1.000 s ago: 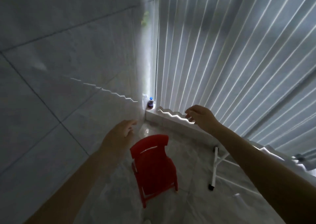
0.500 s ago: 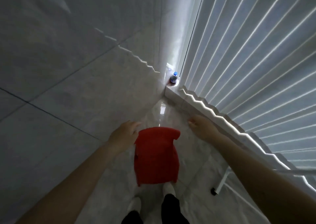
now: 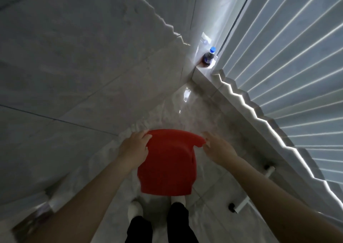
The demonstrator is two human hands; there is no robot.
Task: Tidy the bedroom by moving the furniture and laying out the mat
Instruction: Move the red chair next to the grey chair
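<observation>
Gripping the red chair with my left hand, right hand loose beside it; bottle label unreadable.

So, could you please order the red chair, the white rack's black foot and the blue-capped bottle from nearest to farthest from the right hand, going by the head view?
From the right hand:
1. Red chair, just to the hand's left, at its fingertips.
2. White rack's black foot, on the floor to the hand's right.
3. Blue-capped bottle, up on the ledge in the corner.
</observation>
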